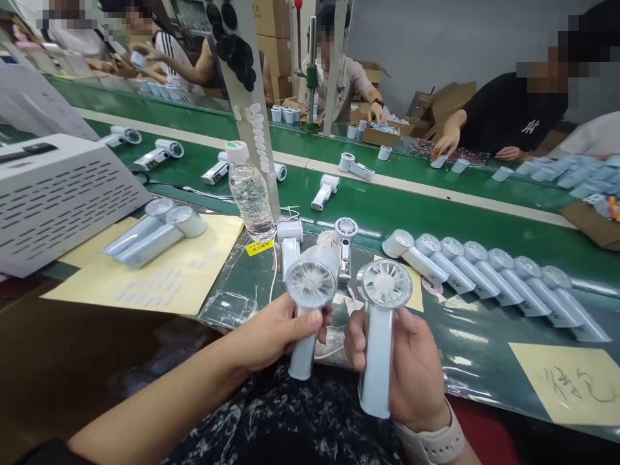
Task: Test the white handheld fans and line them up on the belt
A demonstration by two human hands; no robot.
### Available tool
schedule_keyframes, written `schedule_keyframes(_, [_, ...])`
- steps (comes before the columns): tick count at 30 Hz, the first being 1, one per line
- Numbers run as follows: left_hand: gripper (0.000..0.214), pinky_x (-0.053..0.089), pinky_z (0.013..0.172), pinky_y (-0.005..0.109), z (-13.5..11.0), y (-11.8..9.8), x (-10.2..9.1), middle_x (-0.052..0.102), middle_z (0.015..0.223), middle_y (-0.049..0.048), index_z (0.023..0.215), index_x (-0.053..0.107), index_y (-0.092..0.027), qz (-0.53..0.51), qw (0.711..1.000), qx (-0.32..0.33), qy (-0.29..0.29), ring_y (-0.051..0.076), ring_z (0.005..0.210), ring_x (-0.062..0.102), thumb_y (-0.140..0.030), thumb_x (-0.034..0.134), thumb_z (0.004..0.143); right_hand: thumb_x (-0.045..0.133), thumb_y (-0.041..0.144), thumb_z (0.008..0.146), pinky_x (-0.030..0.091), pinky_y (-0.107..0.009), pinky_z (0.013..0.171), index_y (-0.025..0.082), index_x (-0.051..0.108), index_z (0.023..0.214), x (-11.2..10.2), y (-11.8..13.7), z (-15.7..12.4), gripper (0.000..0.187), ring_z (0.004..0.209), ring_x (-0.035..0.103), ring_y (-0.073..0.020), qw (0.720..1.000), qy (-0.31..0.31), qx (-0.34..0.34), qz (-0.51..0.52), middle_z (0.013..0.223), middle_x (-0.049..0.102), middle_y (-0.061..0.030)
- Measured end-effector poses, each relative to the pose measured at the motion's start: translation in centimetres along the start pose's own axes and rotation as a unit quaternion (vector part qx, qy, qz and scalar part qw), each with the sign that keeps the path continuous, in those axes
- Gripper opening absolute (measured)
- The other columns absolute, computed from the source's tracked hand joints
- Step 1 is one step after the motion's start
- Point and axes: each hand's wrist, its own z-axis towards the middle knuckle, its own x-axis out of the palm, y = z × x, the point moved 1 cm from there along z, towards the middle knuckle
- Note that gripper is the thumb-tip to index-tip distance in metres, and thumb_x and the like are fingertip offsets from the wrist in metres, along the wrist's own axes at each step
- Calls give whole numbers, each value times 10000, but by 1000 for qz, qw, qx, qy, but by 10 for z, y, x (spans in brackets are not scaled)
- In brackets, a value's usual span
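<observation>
My left hand (285,329) is closed around the handle of a pale blue handheld fan (310,284), its round grille turned up towards me. In my right hand (411,361) is a second handheld fan (378,355), also pale blue, held upright with fingers wrapped about its handle. The two fans are side by side and apart, above my lap at the table's front edge. Just beyond them lie a fan with an opened handle (345,258) and a white fan part (289,242). To the right, a row of several finished-looking fans (501,278) rests on the table.
A water bottle (249,194) stands beside a metal post (261,129). At left are a white vented box (68,194) and yellow paper (145,290) bearing two fans. Open fans lie on the green conveyor belt (290,155). Co-workers sit across it. A handwritten note (571,381) lies right.
</observation>
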Motion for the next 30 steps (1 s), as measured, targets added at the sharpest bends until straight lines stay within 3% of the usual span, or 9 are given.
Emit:
schedule_keyframes(4, [435, 503, 681, 296, -1, -4, -4, 660, 870, 85, 918, 666, -111, -41, 999, -7, 34, 187, 738, 635, -521, 699, 777, 495, 560, 866, 396, -213, 435, 166, 666, 759, 0, 4, 0, 442, 421, 504, -88, 999, 30, -15, -4, 710, 611, -30])
schedule_keyframes(9, [387, 552, 776, 360, -1, -9, 0, 722, 1017, 90, 1107, 571, -184, -59, 998, 16, 36, 263, 899, 714, -322, 731, 783, 616, 434, 830, 459, -201, 423, 197, 741, 887, -2, 9, 0, 274, 654, 586, -159, 997, 32, -69, 30, 809, 643, -54])
schedule_keyframes(14, [530, 559, 812, 399, -4, -9, 2, 737, 1059, 108, 1231, 498, -209, -3, 999, 36, 33, 288, 945, 727, -332, 773, 795, 636, 424, 844, 594, -347, 722, 181, 763, 931, -11, 7, -2, 288, 769, 686, -221, 993, -43, -107, 9, 829, 738, -94])
schedule_keyframes(18, [649, 554, 816, 391, -4, -6, -1, 747, 1039, 115, 1278, 449, -208, 25, 999, 34, 24, 294, 972, 722, -406, 795, 767, 628, 402, 874, 605, -393, 681, 218, 726, 1033, -12, 2, -1, 262, 780, 723, -257, 992, -99, -78, 18, 875, 770, -107])
schedule_keyframes(24, [526, 559, 777, 366, 0, -3, -2, 749, 980, 95, 1068, 428, -214, 29, 998, 23, 43, 268, 901, 735, -429, 795, 757, 638, 415, 831, 587, -374, 608, 203, 702, 946, -12, -5, 1, 250, 681, 707, -251, 985, -158, -62, -7, 780, 755, -67])
schedule_keyframes(27, [499, 544, 803, 379, -3, -5, -1, 735, 1009, 100, 1127, 426, -207, 80, 996, 19, 22, 257, 919, 721, -417, 743, 804, 642, 439, 827, 590, -434, 673, 242, 702, 988, -18, -10, -2, 261, 770, 714, -288, 988, -128, -75, -40, 853, 765, -64])
schedule_keyframes(30, [444, 503, 907, 420, -6, -9, -6, 711, 1101, 105, 1156, 512, -213, 224, 970, 94, 0, 274, 1027, 681, -327, 737, 790, 796, 351, 739, 539, -492, 910, 296, 700, 1086, -30, -6, -6, 364, 1032, 679, -315, 969, -118, -151, -159, 1090, 752, -53])
